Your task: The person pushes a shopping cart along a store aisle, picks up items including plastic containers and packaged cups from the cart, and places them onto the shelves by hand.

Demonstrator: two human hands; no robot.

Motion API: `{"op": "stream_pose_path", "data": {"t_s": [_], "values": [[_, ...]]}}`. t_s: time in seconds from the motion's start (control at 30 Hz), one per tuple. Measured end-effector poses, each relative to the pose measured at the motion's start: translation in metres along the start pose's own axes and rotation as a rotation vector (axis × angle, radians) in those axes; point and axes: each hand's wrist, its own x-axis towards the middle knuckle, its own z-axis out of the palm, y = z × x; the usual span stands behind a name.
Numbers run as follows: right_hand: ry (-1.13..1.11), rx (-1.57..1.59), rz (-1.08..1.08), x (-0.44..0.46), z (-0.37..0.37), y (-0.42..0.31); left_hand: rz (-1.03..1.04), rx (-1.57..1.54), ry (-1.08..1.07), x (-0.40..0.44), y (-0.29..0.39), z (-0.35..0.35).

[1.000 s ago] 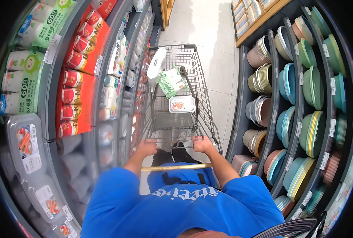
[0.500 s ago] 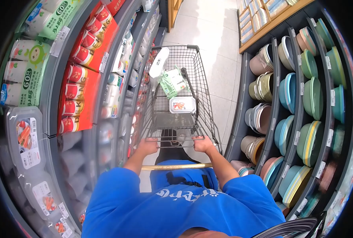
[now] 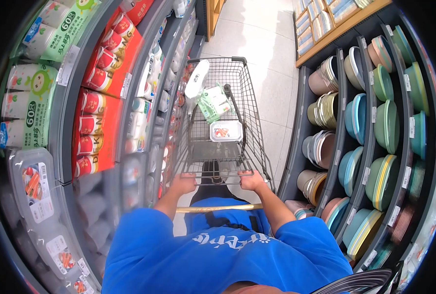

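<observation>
My left hand [image 3: 184,183] is closed around the left part of the shopping cart's rear wire frame. On the right part of that frame, my right hand [image 3: 250,180] is wrapped in the same way. The wire shopping cart [image 3: 238,60] stretches ahead of me. Inside it lie a long white pack [image 3: 197,79], a green-and-white plastic-wrapped pack [image 3: 213,104] and a clear container with a food-picture label [image 3: 226,131]. Across my waist, below the hands, runs a pale gold bar [image 3: 218,208].
Shelves on the left hold green packs [image 3: 29,105], red cup packs [image 3: 99,132] and clear lidded containers [image 3: 34,183]. Stacked plastic basins [image 3: 385,126] fill the right shelves. Between them, the tiled floor [image 3: 272,93] leads forward past a wooden-edged display [image 3: 343,29].
The nearby shelf goods have slid slightly toward me in the view as the cart and I move forward. Both hands keep their hold, and the cart's contents lie as before.
</observation>
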Motion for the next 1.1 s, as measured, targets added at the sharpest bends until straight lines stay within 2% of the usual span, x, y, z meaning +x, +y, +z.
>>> {"op": "stream_pose_path", "data": {"t_s": [0.37, 0.47, 0.57, 0.67, 0.8, 0.87, 1.1], "values": [[-0.017, -0.040, -0.026, 0.029, -0.025, 0.037, 0.021, 0.013, 0.044, 0.038, -0.002, -0.025], [-0.032, -0.021, -0.010, 0.033, -0.043, 0.042, -0.024, 0.044, -0.058, 0.039, 0.011, -0.056], [-0.022, -0.002, 0.004, 0.044, -0.032, 0.055, 0.017, 0.049, -0.090, 0.041, 0.015, -0.072], [-0.119, -0.001, 0.041, 0.044, -0.067, 0.048, -0.050, 0.041, -0.075, 0.048, 0.015, -0.071], [-0.073, 0.027, 0.006, 0.055, -0.059, 0.061, -0.018, 0.007, -0.100, 0.054, 0.014, -0.084], [-0.050, 0.020, -0.012, 0.059, -0.055, 0.066, -0.061, -0.041, -0.088, 0.060, 0.013, -0.087], [-0.038, 0.059, -0.017, 0.082, -0.073, 0.074, 0.024, -0.035, 0.008, 0.078, -0.001, -0.107]]}}
